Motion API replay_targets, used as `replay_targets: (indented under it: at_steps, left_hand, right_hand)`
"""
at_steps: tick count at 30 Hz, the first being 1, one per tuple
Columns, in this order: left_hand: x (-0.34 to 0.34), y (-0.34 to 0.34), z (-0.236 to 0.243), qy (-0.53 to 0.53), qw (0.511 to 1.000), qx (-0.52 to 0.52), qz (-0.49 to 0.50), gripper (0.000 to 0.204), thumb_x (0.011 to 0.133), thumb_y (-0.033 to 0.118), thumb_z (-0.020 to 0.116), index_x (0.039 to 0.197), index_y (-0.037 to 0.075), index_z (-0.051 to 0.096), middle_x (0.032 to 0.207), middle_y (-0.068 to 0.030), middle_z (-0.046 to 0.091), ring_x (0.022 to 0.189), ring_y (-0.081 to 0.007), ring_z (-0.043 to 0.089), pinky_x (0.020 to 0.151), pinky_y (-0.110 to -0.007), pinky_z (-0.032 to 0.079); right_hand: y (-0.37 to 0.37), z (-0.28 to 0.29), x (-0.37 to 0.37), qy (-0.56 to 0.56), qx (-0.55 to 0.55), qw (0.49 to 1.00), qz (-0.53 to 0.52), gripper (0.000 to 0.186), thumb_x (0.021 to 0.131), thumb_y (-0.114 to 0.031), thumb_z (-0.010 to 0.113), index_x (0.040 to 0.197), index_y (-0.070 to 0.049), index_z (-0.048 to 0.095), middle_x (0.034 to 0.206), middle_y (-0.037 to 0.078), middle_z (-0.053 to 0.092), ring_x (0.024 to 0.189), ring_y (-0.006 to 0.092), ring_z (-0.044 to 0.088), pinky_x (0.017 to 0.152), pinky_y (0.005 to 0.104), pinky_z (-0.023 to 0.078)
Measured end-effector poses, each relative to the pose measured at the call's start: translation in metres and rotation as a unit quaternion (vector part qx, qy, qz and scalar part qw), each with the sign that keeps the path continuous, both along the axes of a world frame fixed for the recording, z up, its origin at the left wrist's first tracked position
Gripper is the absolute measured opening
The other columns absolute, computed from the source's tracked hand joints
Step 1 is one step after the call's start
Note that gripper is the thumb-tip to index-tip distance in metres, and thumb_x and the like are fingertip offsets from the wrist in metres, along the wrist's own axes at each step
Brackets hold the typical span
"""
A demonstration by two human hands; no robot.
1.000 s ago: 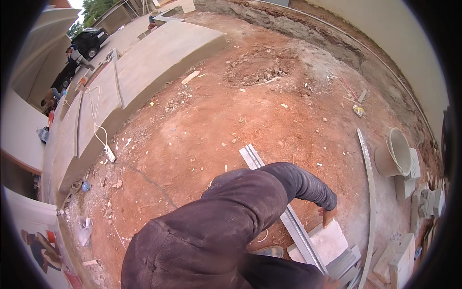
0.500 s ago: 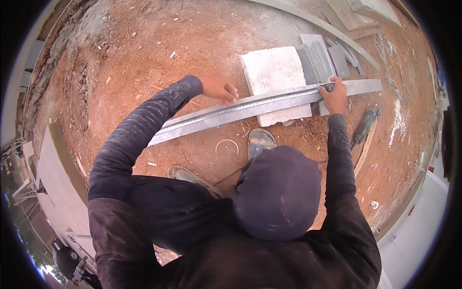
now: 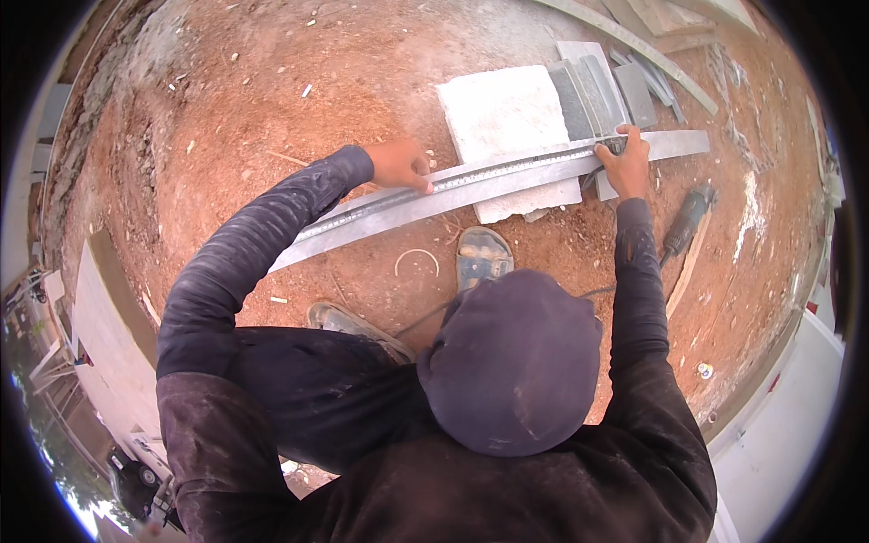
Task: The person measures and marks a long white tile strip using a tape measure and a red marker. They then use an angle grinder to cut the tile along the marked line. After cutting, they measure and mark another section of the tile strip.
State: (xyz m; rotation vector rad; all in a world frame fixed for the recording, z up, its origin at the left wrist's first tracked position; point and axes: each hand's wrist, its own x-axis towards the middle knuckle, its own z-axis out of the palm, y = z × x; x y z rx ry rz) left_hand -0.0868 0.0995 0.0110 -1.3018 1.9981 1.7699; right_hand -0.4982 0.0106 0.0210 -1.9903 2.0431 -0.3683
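Note:
A long, pale grey strip of stone-like board [image 3: 380, 214] lies across a white block [image 3: 507, 118]. Along it runs the extended blade of a tape measure [image 3: 612, 143]. My right hand [image 3: 626, 163] is closed around the tape's dark case, toward the strip's right end. Farther left, my left hand [image 3: 398, 166] has its fingers bent down to the far edge of the strip, beside the blade. The fingertips are pressed together there; anything small between them cannot be made out. My left forearm hides the strip's left end in part.
To the right, an angle grinder [image 3: 688, 220] lies on the reddish dirt, its cord passing behind my head. Grey slab offcuts [image 3: 634, 93] sit beyond the block. A long board [image 3: 634, 45] crosses the far right. At the left stands a large pale panel [image 3: 104, 308].
My left hand has shifted slightly left along the strip, and its fingers have come closer together at the edge. My right hand keeps its hold on the tape case. The whole view has shifted slightly.

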Motion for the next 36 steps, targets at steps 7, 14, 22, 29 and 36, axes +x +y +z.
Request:
replay_targets:
  at_steps: [7,14,22,29,36]
  left_hand:
    - [-0.003,0.0,-0.011,0.008,1.0,-0.025,-0.005,0.039,0.09,0.037,0.066,0.101,0.001,0.072,0.095,-0.0157,0.071,0.091,-0.0279,0.066,0.083,-0.039,0.05]
    - [-0.008,0.008,-0.014,-0.001,0.996,-0.09,0.01,0.038,0.088,0.037,0.065,0.097,0.0,0.071,0.092,-0.0189,0.069,0.09,-0.0321,0.066,0.081,-0.042,0.05]
    - [-0.006,0.017,-0.019,-0.06,0.991,-0.119,-0.009,0.035,0.087,0.036,0.062,0.095,0.002,0.07,0.093,-0.02,0.07,0.089,-0.0378,0.066,0.08,-0.047,0.051]
    - [-0.002,0.019,-0.052,-0.056,0.99,-0.132,-0.016,0.039,0.089,0.037,0.063,0.105,0.002,0.068,0.101,-0.0211,0.069,0.096,-0.0378,0.065,0.085,-0.047,0.051]
    - [-0.019,0.003,-0.028,-0.044,0.994,-0.1,0.005,0.044,0.089,0.033,0.064,0.122,0.004,0.063,0.111,-0.0217,0.067,0.103,-0.0375,0.064,0.09,-0.046,0.05]
  right_hand:
    - [-0.005,-0.003,-0.006,-0.002,-0.012,1.0,0.013,0.057,0.072,-0.024,0.08,0.122,-0.013,0.053,0.11,0.023,0.055,0.102,0.0408,0.057,0.09,0.0465,0.047]
    - [-0.002,0.0,-0.006,0.018,-0.017,1.0,0.015,0.058,0.073,-0.023,0.079,0.123,-0.013,0.052,0.112,0.023,0.054,0.105,0.0415,0.056,0.091,0.048,0.047]
    - [0.007,0.011,0.013,0.053,-0.01,0.999,0.0,0.057,0.076,-0.024,0.076,0.127,-0.015,0.051,0.116,0.023,0.053,0.109,0.0429,0.055,0.093,0.0505,0.047]
    - [0.006,0.005,0.005,0.011,-0.028,0.999,0.019,0.06,0.075,-0.02,0.072,0.129,-0.014,0.049,0.121,0.025,0.05,0.112,0.0451,0.053,0.095,0.0507,0.046]
    - [0.006,0.014,0.013,-0.035,-0.016,0.996,0.075,0.054,0.074,-0.017,0.072,0.123,-0.011,0.05,0.117,0.022,0.052,0.109,0.0425,0.053,0.091,0.049,0.045]
